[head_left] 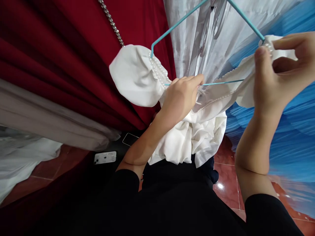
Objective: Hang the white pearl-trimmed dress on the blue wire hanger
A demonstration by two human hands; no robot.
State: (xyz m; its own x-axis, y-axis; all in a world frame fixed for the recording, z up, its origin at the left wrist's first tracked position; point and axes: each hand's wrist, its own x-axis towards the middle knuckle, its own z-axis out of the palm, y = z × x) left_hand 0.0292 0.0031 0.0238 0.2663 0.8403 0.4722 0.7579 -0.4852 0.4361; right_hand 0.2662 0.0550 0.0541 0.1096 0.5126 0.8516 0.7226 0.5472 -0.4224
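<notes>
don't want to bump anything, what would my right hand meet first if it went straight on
Most likely the blue hanger, whose end sits by the fingertips of your right hand, at the white garment's edge; the exact depth is unclear.

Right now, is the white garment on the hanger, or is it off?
On: the hanger meets both beaded shoulders of the garment, one pinched by the right hand, and the lower bar crosses the neckline.
</notes>
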